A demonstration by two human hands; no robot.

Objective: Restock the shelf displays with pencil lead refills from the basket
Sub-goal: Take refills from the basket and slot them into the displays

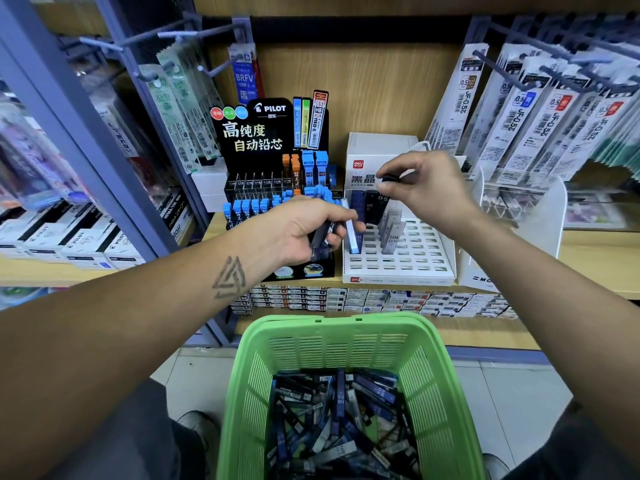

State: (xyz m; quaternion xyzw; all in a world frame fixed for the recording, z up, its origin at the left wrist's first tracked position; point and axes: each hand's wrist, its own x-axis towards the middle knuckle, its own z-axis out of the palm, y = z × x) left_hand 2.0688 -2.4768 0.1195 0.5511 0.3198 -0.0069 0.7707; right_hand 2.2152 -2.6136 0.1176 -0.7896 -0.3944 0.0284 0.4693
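The left hand (308,230) grips a bunch of dark lead refill tubes (320,237) beside the white slotted display tray (398,268). The right hand (426,181) pinches one black tube (389,177) above it. The green basket (429,368) sits below.

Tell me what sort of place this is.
Most likely a stationery shop aisle: packaged pen refills hanging on metal pegs, a black Pilot pencil-lead display stand, and a white slotted lead tray on a wooden shelf.

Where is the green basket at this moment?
In the head view the green basket sits low in the middle, between the person's forearms, below the shelf edge and the white slotted display, with loose lead refill cases inside.
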